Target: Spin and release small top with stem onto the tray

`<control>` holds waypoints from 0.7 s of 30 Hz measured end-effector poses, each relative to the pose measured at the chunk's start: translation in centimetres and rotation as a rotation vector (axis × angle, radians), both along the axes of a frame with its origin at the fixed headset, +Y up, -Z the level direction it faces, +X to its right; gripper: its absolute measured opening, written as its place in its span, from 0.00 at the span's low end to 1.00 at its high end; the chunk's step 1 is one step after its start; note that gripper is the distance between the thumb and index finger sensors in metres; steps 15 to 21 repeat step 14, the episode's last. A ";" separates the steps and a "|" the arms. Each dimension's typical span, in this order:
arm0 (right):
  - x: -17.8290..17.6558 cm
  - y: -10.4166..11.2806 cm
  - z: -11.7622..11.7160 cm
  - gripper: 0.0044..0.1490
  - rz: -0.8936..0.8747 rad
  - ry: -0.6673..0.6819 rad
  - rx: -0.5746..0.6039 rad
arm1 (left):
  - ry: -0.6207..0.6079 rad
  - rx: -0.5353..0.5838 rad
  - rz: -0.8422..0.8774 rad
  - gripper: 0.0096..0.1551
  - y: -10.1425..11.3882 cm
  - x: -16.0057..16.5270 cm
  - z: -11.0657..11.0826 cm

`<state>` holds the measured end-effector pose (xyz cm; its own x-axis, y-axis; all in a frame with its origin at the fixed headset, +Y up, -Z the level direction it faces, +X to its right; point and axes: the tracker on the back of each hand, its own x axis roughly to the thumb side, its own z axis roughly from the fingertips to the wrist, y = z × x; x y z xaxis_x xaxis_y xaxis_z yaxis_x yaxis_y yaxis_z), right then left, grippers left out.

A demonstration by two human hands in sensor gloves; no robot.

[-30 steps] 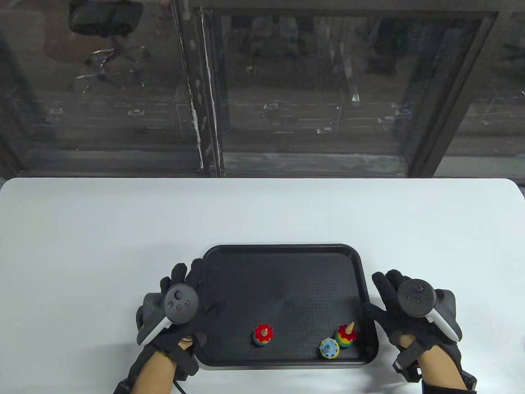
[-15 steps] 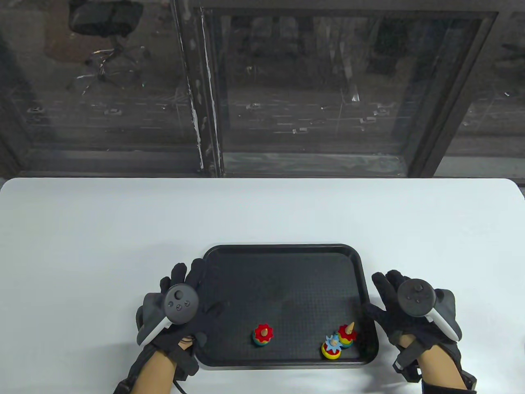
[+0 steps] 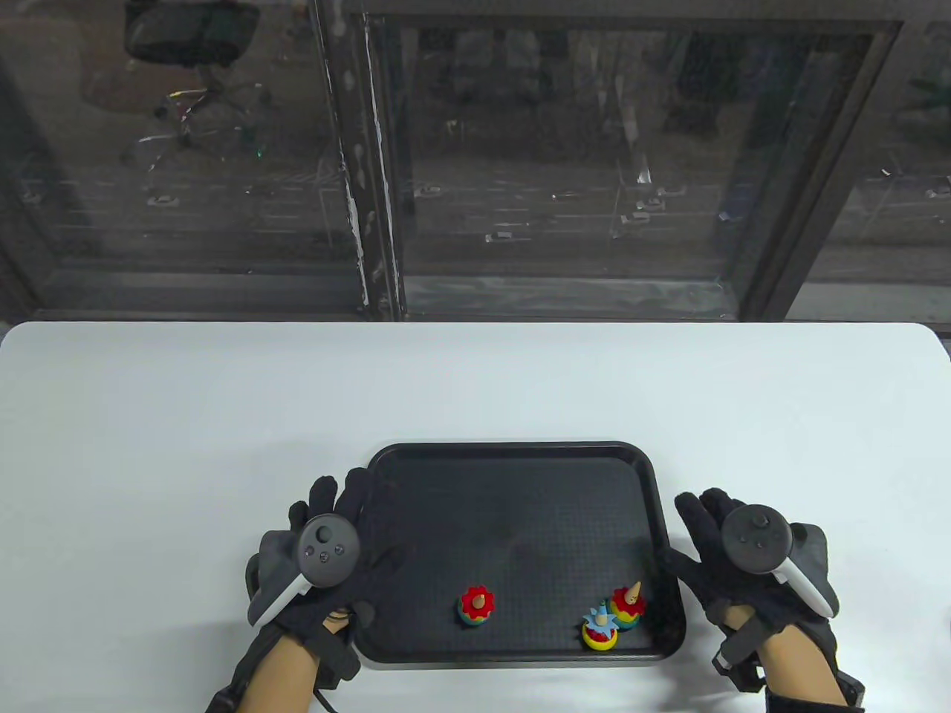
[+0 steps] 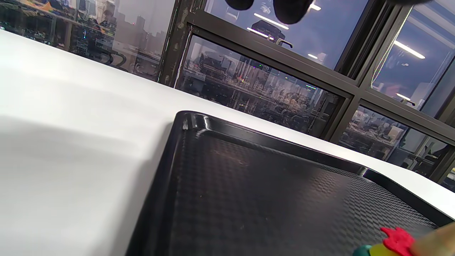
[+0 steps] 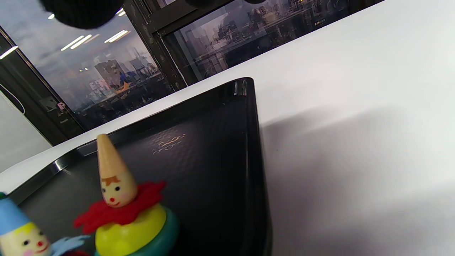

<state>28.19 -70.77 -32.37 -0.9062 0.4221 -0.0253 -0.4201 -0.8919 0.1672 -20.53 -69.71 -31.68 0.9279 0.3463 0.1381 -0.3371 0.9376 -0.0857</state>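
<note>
Status: release step appears complete; no top is in hand.

Tray [image 3: 513,453]: black, on the white table [image 3: 186,416], between the two hands. It carries three clown-shaped tops, all in its near part.

- Blue top [image 3: 600,627]: near right corner, tipped over and touching the right red top. In the right wrist view its blue hat and face show at the lower left edge [image 5: 16,233]. No blur is visible, so it is judged to be at rest. This is likely the top that was spun, though the views do not confirm that.
- Right red top [image 3: 628,603]: upright, stem pointing up, red collar over a yellow and green body [image 5: 122,209].
- Left red top [image 3: 476,605]: upright, well apart from the other two.

Left hand [image 3: 327,549]: fingers extended and relaxed, lying over the tray's left rim, holding nothing.

Right hand [image 3: 732,564]: fingers spread flat on the table just beside the right rim, holding nothing.

Remaining work: none evident for this release. If another spin is required, a stem must first be pinched.
</note>
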 end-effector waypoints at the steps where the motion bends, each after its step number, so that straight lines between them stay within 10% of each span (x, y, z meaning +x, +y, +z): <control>1: 0.0 0.0 0.0 0.53 -0.002 0.000 -0.001 | 0.001 -0.001 0.002 0.49 0.0 0.0 0.0; 21: -0.3 -0.2 -0.1 0.52 -0.021 0.029 -0.035 | -0.001 0.003 -0.016 0.49 -0.1 0.4 0.1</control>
